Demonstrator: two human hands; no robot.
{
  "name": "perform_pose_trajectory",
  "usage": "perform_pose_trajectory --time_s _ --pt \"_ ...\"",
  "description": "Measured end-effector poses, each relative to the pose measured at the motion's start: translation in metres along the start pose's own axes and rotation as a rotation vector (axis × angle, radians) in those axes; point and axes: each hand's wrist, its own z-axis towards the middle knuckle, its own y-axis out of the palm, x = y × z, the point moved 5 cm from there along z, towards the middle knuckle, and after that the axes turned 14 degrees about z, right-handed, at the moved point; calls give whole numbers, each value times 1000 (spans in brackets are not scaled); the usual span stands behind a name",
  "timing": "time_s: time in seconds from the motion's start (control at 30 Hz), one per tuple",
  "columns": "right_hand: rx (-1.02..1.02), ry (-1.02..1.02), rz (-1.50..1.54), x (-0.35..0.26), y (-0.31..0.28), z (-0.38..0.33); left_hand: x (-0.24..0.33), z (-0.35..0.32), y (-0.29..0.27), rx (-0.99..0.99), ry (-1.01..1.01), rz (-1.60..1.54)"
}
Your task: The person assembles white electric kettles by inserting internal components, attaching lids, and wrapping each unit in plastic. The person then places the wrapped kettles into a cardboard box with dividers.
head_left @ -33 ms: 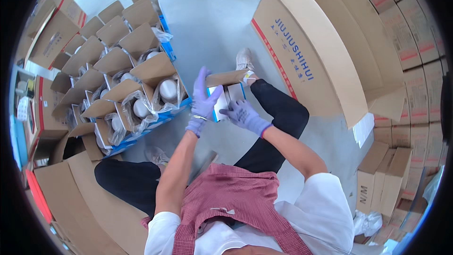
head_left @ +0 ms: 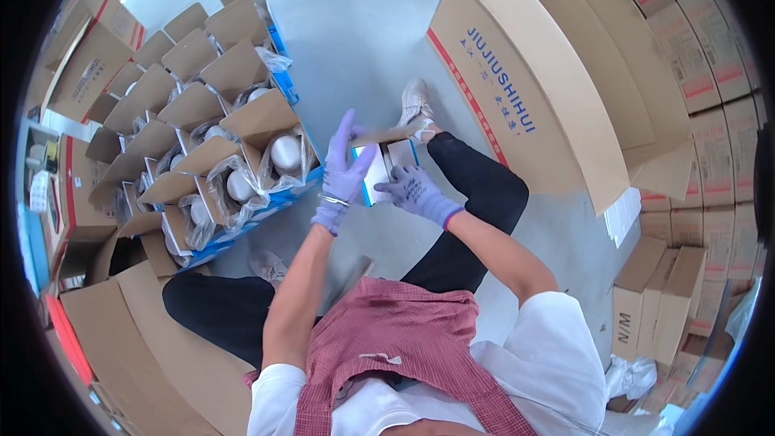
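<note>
Person seated on floor, gloved left hand (head_left: 343, 173) and right hand (head_left: 416, 191) both grasping a small open-flapped carton (head_left: 386, 163) above the knee, while rows of opened boxes (head_left: 202, 121) beside are already holding bagged white globes (head_left: 286, 153).

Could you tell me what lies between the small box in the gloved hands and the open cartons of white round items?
In the head view, only bare grey floor separates the small box, held by the left hand and right hand, from the open cartons.
</note>
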Motion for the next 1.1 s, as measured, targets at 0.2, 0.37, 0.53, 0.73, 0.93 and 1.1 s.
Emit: perform_pose_trajectory --time_s 0.2,0.37,0.53,0.73,0.93,1.1 --pt "322 219 1702 68 22 -28 -13 -48 18 -111 370 872" --pt "520 56 1021 46 -24 -65 -41 -60 47 -222 144 389" --pt "279 -7 -103 44 -7 -49 -64 -62 68 -208 0 603" --pt "-78 -133 -602 38 15 -49 -46 -79 65 -241 16 1021" --pt "18 -31 -257 51 16 -47 -56 -73 66 -280 -14 974" --pt "281 165 383 54 -22 -51 -94 -66 70 -162 -4 400"
